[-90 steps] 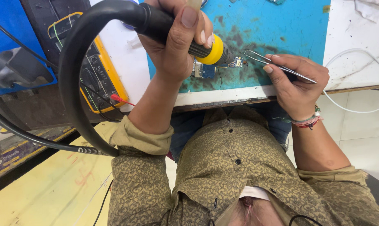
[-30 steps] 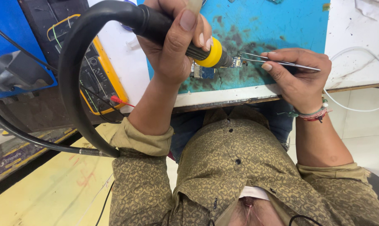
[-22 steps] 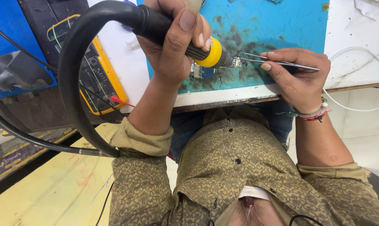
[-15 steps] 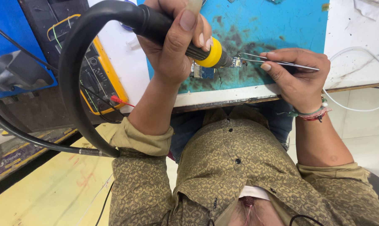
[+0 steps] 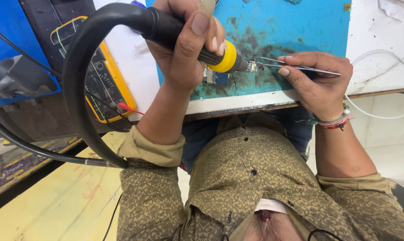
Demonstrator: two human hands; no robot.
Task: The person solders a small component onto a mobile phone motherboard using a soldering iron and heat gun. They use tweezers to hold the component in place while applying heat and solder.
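The left hand (image 5: 184, 44) wraps its fingers tight around a black hot tool with a yellow ring and a thick black hose (image 5: 193, 42). The right hand (image 5: 318, 85) pinches thin silver tweezers (image 5: 300, 67). Both tips meet at a tiny circuit part (image 5: 252, 66) (too small to see well) on the blue work mat (image 5: 300, 27).

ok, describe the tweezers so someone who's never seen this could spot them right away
Start at the blue mat on the white bench. On its near edge, the right hand pinches the tweezers, whose tips touch a tiny circuit board. They are thin, bare silver metal, unlike the thick black tool with a yellow collar in the left hand.
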